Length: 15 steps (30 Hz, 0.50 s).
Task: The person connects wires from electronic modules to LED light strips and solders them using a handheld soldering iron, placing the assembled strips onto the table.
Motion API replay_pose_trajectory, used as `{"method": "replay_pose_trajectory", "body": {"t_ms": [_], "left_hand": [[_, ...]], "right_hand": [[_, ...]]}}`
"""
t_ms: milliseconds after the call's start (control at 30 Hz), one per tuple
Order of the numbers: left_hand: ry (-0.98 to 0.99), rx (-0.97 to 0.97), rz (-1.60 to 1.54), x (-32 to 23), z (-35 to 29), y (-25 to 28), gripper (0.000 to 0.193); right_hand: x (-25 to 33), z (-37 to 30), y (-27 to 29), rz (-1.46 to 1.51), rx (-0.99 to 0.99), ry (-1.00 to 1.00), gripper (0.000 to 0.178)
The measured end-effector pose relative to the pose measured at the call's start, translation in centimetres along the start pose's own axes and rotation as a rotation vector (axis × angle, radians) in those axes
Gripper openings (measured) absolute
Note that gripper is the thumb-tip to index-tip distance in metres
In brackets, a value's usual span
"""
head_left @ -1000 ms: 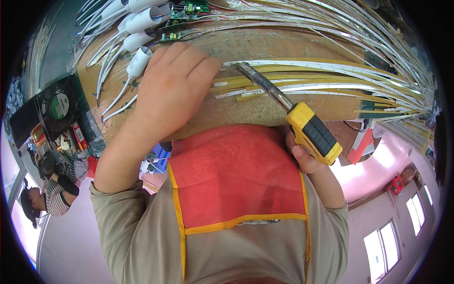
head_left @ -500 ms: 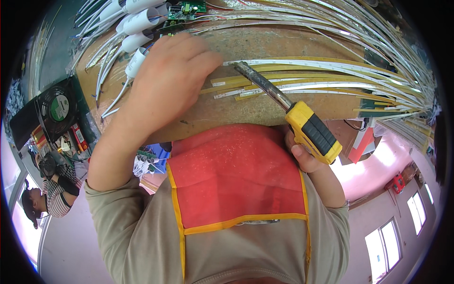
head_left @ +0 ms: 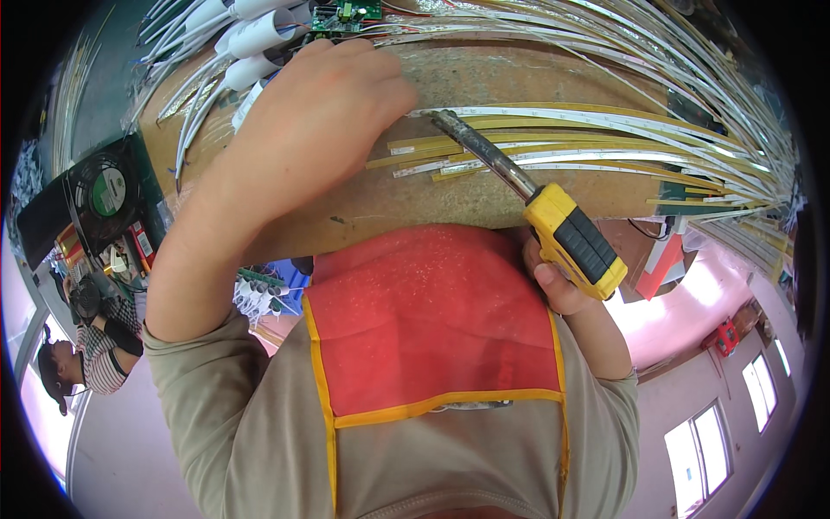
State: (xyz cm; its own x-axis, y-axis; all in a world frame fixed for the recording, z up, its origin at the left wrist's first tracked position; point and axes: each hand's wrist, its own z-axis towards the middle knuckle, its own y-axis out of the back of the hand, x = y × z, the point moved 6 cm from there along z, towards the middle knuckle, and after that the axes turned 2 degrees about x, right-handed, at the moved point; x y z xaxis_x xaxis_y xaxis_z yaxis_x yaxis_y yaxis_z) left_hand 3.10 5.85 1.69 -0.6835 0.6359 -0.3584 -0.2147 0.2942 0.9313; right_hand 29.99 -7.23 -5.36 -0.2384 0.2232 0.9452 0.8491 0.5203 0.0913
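Observation:
My right hand [head_left: 560, 287] is wrapped around the yellow-and-black handle of a soldering iron [head_left: 574, 240]. The iron's dark, worn tip meets or nearly meets the near end of a white-and-yellow LED strip [head_left: 501, 112] on the bench. Beside that end is my left hand [head_left: 324, 121], back up and fingers curled. Its fingertips and whatever they pinch are hidden beneath it. Just beyond the left hand lie a green circuit board [head_left: 339, 21] and white cylinders [head_left: 259, 35] with wires, one cylinder partly covered by the hand.
Long LED strips [head_left: 692, 78] fan out across the brown board [head_left: 380, 208] toward the right. At the left stands a black fan [head_left: 105, 192]. A blue bin [head_left: 290, 281] with parts sits below the bench edge. Another person [head_left: 102, 355] is at far left.
My left hand has shifted slightly up and to the right, covering more of the nearest white cylinder. The soldering iron and my right hand have barely moved.

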Motion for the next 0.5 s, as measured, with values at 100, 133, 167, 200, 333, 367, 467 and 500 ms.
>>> {"method": "replay_pose_trajectory", "body": {"t_ms": [100, 133, 167, 200, 333, 367, 467, 500], "left_hand": [[0.002, 0.04, -0.012, 0.24, 0.35, -0.07, 0.013], [0.007, 0.064, -0.007, 0.32, 0.44, -0.16, 0.012], [0.006, 0.059, -0.019, 0.35, 0.51, -0.08, 0.012], [-0.003, 0.059, -0.033, 0.33, 0.57, -0.04, 0.011], [-0.012, 0.074, -0.03, 0.37, 0.77, 0.02, 0.009], [-0.013, 0.074, -0.03, 0.44, 0.86, 0.03, 0.009], [-0.018, 0.096, -0.016, 0.56, 1.04, -0.04, 0.008], [-0.01, 0.11, -0.013, 0.61, 1.08, -0.12, 0.007]], "right_hand": [[-0.02, -0.01, -0.05, -0.037, -0.019, -0.001, 0.025], [0.03, -0.01, -0.05, -0.032, -0.027, 0.009, 0.026], [0.08, 0.0, -0.01, -0.025, -0.034, 0.02, 0.026], [0.07, 0.0, -0.03, -0.028, -0.034, 0.02, 0.026], [0.0, 0.09, 0.03, -0.031, -0.007, 0.018, 0.025], [0.03, 0.11, -0.07, -0.037, 0.009, 0.029, 0.025], [0.08, 0.12, -0.1, -0.035, -0.001, 0.054, 0.024], [0.13, 0.1, -0.09, -0.033, -0.006, 0.064, 0.024]]}}
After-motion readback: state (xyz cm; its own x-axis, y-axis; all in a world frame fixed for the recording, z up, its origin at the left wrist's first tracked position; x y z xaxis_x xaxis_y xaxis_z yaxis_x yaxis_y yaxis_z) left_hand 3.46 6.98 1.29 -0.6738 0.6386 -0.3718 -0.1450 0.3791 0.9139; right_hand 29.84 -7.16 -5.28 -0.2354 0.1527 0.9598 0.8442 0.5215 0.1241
